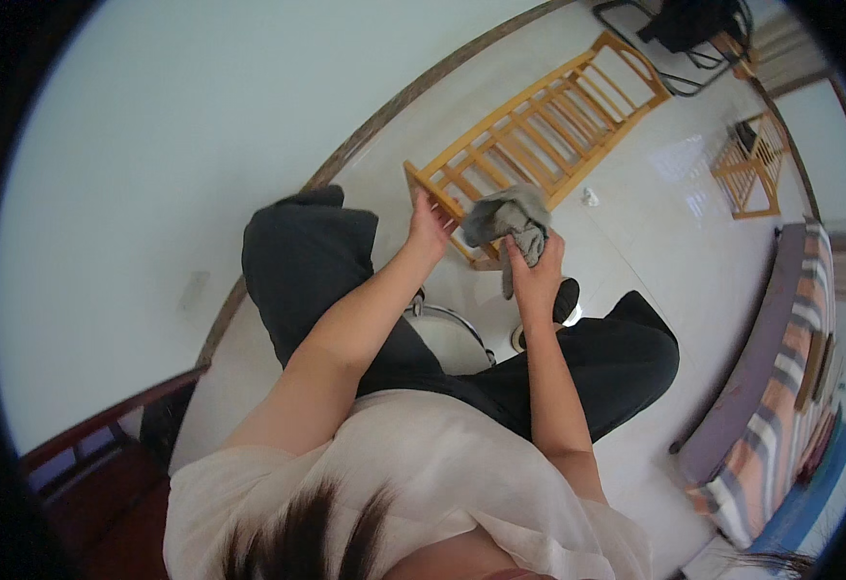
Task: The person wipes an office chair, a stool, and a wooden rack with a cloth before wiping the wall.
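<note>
A slatted wooden rack (539,127) stretches away from me over the pale floor, its near end between my knees. My left hand (428,232) grips the left part of that near end, with the fingers partly hidden behind the wooden rail. A crumpled grey cloth (513,217) is bunched in my right hand (539,272), thumb on top. The cloth lies against the near end of the rack and covers its right corner.
A white wall (176,145) with a brown baseboard (408,90) runs along the left. On the right stand a second wooden rack (752,170) and a seat with a striped cover (778,406). A black-framed chair (691,36) is beyond the rack. A small white scrap (590,196) lies on the floor.
</note>
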Motion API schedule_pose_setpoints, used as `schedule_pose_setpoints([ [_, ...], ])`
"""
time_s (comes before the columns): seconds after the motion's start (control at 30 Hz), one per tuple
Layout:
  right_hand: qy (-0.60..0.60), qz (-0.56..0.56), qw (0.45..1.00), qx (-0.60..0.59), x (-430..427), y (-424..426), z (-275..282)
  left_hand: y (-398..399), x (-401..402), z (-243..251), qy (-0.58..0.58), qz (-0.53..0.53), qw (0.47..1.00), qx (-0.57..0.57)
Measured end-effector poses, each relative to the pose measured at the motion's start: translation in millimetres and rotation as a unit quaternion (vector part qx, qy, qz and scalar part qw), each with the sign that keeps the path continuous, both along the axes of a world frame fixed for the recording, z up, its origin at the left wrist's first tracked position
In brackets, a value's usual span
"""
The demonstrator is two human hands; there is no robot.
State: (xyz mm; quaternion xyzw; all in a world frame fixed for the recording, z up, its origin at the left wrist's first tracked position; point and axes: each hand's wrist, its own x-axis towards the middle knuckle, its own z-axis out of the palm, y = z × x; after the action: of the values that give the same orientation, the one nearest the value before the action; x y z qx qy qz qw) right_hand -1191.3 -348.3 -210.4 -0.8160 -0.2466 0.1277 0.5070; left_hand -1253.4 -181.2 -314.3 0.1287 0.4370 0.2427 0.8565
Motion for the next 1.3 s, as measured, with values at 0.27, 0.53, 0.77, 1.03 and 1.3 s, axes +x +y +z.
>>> schedule_pose_setpoints([
  [0.27, -0.233, 0.210, 0.941, -0.128, -3, 99, -6, -46, -2, 7, -0.105, -0.141, 0.984, 0.012],
  [0.53, -0.379, 0.322, 0.855, -0.149, -19, 181, -19, -67, -5, -39, -0.090, -0.226, 0.918, 0.314],
  [0.77, -0.219, 0.231, 0.936, -0.147, -9, 72, 3, -52, -6, 31, -0.055, -0.253, 0.963, 0.069],
  [1.03, 0.149, -0.005, 0.988, 0.027, 6, 78, 28, -78, 0, -18, 0.002, -0.336, 0.930, 0.150],
  [1.3, -0.315, 0.234, 0.915, -0.087, 11, 75, 28, -50, -9, -1, -0.074, -0.182, 0.979, 0.045],
])
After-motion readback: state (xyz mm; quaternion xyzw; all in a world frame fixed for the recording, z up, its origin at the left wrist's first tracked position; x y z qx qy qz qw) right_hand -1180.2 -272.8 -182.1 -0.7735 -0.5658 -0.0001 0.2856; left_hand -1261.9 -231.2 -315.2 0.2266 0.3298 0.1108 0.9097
